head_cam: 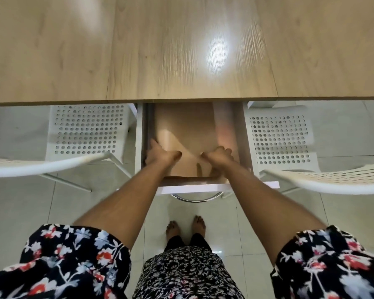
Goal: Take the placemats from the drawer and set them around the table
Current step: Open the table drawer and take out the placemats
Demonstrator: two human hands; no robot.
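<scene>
Placemats (pixel 188 130) lie as a flat tan stack inside the open drawer (pixel 216 187), which is pulled out from under the near edge of the table (pixel 181 50). Not yet lifted; none on the tabletop. Stack nearly fills the drawer floor, so probably little room at the sides for fingers, likely why both hands work at the near end of it.

Left hand (pixel 160 155): down in the drawer at the stack's left near part, fingers reaching forward along the left edge, thumb lying across the top sheet. Touching; whether it has closed on an edge, cannot tell.

Right hand (pixel 219 157): fingers curled, knuckles up, on the stack's right near part. Looks like a pinch on the top mat, though the fingertips are hidden.

White chairs (pixel 89 130) flank the drawer, one each side, tucked under the table.
</scene>
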